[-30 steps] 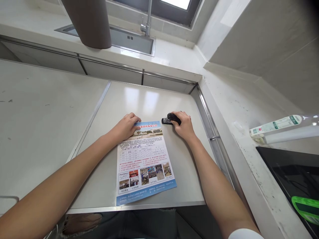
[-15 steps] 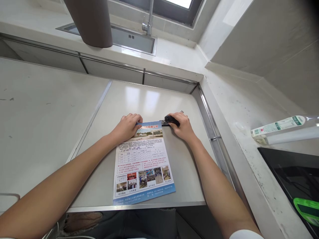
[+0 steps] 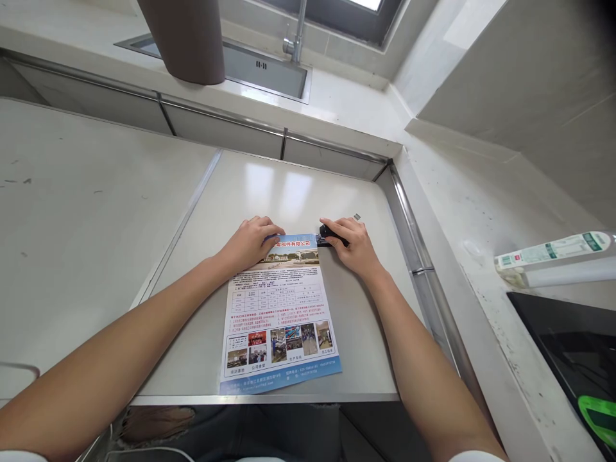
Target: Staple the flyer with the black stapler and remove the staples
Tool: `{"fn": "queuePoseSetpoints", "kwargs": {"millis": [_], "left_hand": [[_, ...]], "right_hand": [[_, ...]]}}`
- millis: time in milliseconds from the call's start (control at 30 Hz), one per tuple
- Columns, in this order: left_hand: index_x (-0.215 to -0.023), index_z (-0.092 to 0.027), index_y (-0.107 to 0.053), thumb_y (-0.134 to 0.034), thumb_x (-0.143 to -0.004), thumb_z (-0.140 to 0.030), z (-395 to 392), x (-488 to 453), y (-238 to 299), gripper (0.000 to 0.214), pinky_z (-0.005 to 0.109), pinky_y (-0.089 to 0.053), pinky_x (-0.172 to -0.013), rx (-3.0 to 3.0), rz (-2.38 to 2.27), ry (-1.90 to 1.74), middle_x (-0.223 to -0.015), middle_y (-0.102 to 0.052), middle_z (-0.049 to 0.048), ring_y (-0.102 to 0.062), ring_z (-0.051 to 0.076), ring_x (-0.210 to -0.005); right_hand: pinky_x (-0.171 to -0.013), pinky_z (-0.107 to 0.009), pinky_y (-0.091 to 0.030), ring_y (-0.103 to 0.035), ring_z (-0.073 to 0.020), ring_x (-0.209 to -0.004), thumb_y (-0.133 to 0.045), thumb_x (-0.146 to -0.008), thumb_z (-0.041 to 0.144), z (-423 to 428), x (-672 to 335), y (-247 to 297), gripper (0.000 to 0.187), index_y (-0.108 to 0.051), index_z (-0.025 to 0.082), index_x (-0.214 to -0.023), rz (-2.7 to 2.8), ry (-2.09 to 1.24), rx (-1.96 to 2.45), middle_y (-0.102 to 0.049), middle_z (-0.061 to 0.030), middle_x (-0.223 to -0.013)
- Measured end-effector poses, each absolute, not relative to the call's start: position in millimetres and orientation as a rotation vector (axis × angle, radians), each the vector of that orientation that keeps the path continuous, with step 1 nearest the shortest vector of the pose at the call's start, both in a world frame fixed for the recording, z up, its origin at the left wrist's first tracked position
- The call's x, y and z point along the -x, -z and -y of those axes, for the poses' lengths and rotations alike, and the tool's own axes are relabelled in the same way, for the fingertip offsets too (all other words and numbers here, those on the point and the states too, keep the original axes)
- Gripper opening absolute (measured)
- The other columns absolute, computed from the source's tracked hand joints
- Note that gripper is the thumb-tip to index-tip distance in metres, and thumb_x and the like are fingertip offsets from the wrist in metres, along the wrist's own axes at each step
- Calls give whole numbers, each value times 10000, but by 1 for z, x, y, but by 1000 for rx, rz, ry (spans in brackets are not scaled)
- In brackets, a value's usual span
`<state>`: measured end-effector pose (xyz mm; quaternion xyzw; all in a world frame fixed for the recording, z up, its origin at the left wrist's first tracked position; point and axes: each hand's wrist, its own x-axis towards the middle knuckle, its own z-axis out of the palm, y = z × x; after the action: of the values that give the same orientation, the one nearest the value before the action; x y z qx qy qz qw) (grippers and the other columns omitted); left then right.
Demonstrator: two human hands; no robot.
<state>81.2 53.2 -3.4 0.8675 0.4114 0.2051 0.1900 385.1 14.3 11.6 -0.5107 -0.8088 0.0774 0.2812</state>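
Note:
A printed colour flyer [image 3: 279, 314] lies flat on the pale worktop [image 3: 269, 192] in front of me. My left hand [image 3: 251, 242] rests on its top left corner, fingers curled down onto the paper. My right hand [image 3: 353, 247] is closed over a small black stapler [image 3: 328, 236], whose nose sits at the flyer's top right corner. Most of the stapler is hidden under my fingers.
A steel sink [image 3: 262, 67] with a tap [image 3: 294, 32] lies at the back, and a brown cylinder [image 3: 185, 38] hangs over it. On the right counter a roll in a printed wrapper [image 3: 553, 256] lies beside a black hob [image 3: 572, 359].
My right hand has slid the stapler leftwards from beside the flyer onto its top right corner. My left hand stays on the top left corner.

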Motion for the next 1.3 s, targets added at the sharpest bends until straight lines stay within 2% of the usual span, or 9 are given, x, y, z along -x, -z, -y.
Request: {"fn": "queuePoseSetpoints", "kwargs": {"millis": [267,600,1033,1300], "left_hand": [[-1173,-234,-787,-497,-1039,-274,-54,-82,4,322,485,-489,-957,-2434,-1171,-563,-1156,-727,108,-638,302,-1077],[-1168,-225,-797,-507,-1031,-260,-56,-81,9,322,478,-490,-922,-2461,-1157,-582,-1149,-732,107,-637,301,-1060],[-1157,-234,-803,-523,-1024,-241,-56,-82,12,309,468,-491,-936,-2471,-1151,-602,-1132,-734,100,-639,289,-1045],[-1156,-232,-806,-523,-1017,-232,-55,-83,8,315,475,-494,-937,-2459,-1167,-577,-1143,-733,107,-642,297,-1058]], "right_hand": [[-878,-440,-431,-623,-288,-1052,-546,-1037,274,-12,-378,-13,391,-698,279,-1397,2184,-166,1428,-745,-71,-1068],[-895,-434,-459,-626,-278,-1026,-530,-1038,297,-13,-378,-11,391,-692,274,-1394,2113,-217,1438,-736,-69,-1082],[-941,-438,-375,-587,-285,-1088,-495,-1058,304,-9,-369,-17,375,-684,288,-1381,2285,-38,1583,-725,-77,-1127],[-960,-470,-322,-558,-296,-1067,-524,-1006,196,-4,-348,-19,330,-722,315,-1242,2281,52,1775,-718,-83,-1123]]}}
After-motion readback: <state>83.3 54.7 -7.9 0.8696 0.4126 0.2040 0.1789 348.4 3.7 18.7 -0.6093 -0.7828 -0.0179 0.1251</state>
